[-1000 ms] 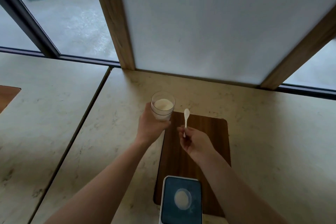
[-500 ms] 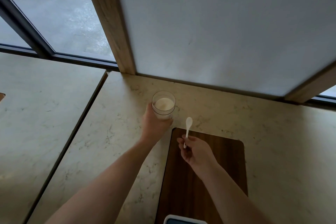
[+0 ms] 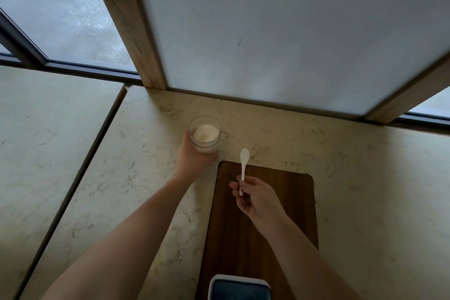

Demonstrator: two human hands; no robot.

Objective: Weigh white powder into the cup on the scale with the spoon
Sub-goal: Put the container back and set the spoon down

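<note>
A clear glass half full of white powder stands on the marble counter, just beyond the far left corner of a dark wooden board. My left hand is wrapped around its near side. My right hand hovers over the board and pinches the handle of a small white spoon, bowl pointing away, to the right of the glass. Only the top edge of the scale, white-rimmed with a dark blue top, shows at the bottom; whatever stands on it is cut off.
A frosted panel with wooden frame posts rises right behind the counter's back edge. A dark seam splits the counter from a second slab on the left. Windows lie behind on both sides.
The view tilted upward, so the scale slid down to the frame's bottom and the cup on it went out of view. Both hands keep their holds on the glass and the spoon.
</note>
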